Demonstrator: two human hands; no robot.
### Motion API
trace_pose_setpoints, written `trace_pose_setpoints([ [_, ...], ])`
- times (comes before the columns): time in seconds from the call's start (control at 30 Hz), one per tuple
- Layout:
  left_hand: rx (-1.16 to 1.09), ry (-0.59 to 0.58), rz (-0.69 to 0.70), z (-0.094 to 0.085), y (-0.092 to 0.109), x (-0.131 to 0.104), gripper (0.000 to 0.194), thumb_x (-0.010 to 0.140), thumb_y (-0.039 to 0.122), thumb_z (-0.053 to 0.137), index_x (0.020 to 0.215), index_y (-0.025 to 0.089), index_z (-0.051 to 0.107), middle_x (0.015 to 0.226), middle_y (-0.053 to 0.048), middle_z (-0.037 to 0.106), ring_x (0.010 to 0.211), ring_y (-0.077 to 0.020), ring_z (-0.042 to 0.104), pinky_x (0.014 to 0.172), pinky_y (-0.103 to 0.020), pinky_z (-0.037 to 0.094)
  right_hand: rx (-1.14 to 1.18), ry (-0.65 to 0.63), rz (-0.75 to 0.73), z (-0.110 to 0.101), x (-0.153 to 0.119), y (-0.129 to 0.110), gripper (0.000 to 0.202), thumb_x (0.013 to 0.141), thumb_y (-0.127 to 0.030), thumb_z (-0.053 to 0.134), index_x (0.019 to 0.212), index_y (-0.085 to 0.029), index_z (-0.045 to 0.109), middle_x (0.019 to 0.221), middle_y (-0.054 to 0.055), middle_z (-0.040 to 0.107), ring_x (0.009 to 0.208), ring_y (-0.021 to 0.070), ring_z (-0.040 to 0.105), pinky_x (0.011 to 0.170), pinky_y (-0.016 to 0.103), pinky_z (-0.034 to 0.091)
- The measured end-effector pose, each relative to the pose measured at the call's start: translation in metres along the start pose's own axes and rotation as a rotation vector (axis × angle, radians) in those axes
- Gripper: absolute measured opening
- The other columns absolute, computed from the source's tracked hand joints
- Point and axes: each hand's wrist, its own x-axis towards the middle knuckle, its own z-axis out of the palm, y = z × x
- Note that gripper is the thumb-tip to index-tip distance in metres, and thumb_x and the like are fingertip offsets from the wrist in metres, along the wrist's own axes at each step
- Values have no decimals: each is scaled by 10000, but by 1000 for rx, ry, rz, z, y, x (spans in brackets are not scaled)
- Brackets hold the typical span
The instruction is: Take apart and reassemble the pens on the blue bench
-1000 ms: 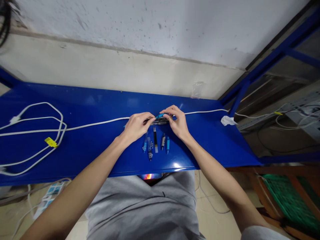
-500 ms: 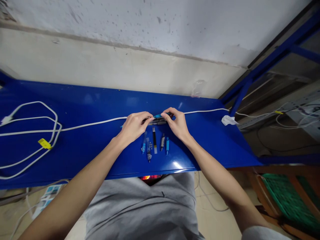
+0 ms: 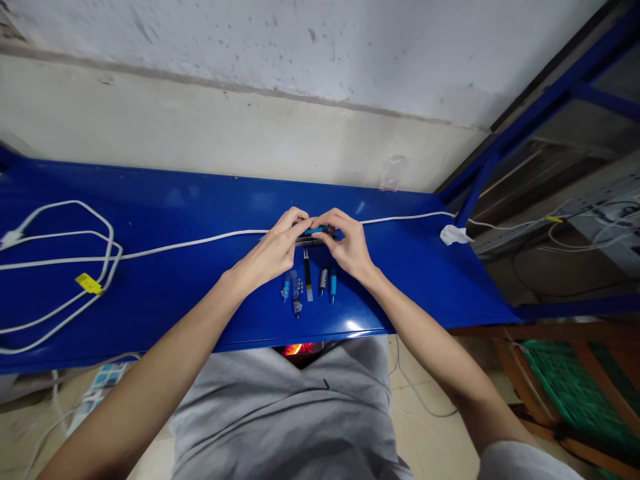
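Over the middle of the blue shelf, my left hand point(image 3: 273, 252) and my right hand point(image 3: 350, 245) meet, fingers closed on a blue pen point(image 3: 317, 231) held level between them. My fingers partly cover it. Under and behind the fingers lie dark slim pieces whose kind I cannot make out. Closer to me, pen parts are laid out in a row: a clear barrel with a blue end point(image 3: 287, 288), another clear barrel with a dark tip point(image 3: 297, 300), ink refills point(image 3: 308, 277) side by side, a grey-white barrel piece point(image 3: 323, 280) and a blue barrel piece point(image 3: 333, 285). Tiny clear bits lie beside the refills.
A white cable point(image 3: 200, 241) runs across the blue shelf point(image 3: 170, 293) behind my hands, coiled at left with a yellow tag point(image 3: 89, 284). Crumpled white tissue point(image 3: 455, 235) lies at the right end. The wall point(image 3: 240, 127) closes the back; a blue frame post point(image 3: 477, 190) stands right.
My left fingers have moved right and up along the pen, and now meet my right fingers. The laid-out parts stay in place; the view has shifted slightly.
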Motion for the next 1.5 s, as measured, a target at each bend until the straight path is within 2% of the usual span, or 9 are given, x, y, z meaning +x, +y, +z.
trace_pose_setpoints([
  [0.2, 15, 99, -18, -2, -7, -4, 535, 1013, 103, 450, 1538, 206, 471, 1235, -96, 682, 1108, -177, 684, 979, -330, 565, -24, 45, 15, -4, 1, 4, 172, 956, -382, 702, 942, -217, 747, 968, 51, 716, 898, 197, 660, 816, 337, 533],
  [0.43, 297, 171, -28, -4, -9, -7, 274, 1051, 297, 519, 1133, 173, 749, 1025, -101, 797, 914, -250, 765, 887, -389, 570, -94, 68, 30, -4, -1, 3, 255, 980, -447, 656, 964, -214, 757, 980, 70, 757, 889, 206, 676, 799, 335, 530],
  [0.57, 228, 154, -4, -3, -4, -7, 290, 1061, 306, 512, 1278, 183, 660, 1072, -87, 791, 929, -224, 773, 801, -296, 563, -142, 72, 100, -3, -2, 1, 383, 980, -539, 621, 909, -189, 760, 856, 54, 756, 738, 178, 645, 732, 307, 487],
  [0.7, 238, 92, -26, -1, 1, -9, 338, 1052, 308, 540, 1371, 200, 567, 1097, -81, 792, 950, -232, 781, 767, -276, 555, -170, -17, 187, -3, -3, -2, 536, 990, -596, 568, 727, -153, 713, 601, -12, 606, 556, 112, 487, 602, 277, 357],
  [0.87, 186, 67, -111, -1, 2, -6, 280, 1030, 311, 583, 1290, 209, 604, 1035, -53, 796, 924, -226, 775, 728, -267, 529, -156, -58, 298, -2, -2, -5, 693, 1008, -637, 494, 511, -156, 548, 466, -36, 426, 498, 88, 377, 573, 285, 281],
  [1.0, 58, 141, -186, -5, -3, -1, 139, 1009, 310, 615, 1015, 188, 680, 935, -39, 771, 814, -183, 730, 702, -255, 505, -16, -56, 266, -4, 3, -5, 489, 958, -625, 601, 831, -164, 704, 693, -12, 622, 611, 116, 499, 608, 258, 358],
  [1.07, 22, 155, -160, -5, -6, -1, 149, 1010, 306, 611, 1014, 178, 688, 942, -48, 755, 817, -178, 707, 732, -265, 512, 27, -46, 239, -5, 4, -5, 449, 919, -620, 660, 970, -178, 713, 854, 17, 694, 692, 134, 557, 638, 251, 400],
  [1.33, 26, 138, -34, 0, -6, -6, 253, 1049, 333, 543, 1138, 183, 726, 1081, -79, 777, 967, -214, 734, 878, -325, 545, -153, -55, 360, -7, 2, -7, 713, 1044, -606, 421, 486, -173, 524, 449, -30, 410, 482, 101, 397, 604, 286, 325],
  [1.5, 96, 171, -124, -3, -7, -6, 286, 1049, 400, 540, 1078, 194, 737, 1020, -62, 778, 897, -194, 735, 785, -280, 520, 14, -78, 283, -9, 6, -6, 364, 964, -535, 631, 973, -182, 718, 837, 12, 698, 713, 139, 593, 662, 255, 425],
])
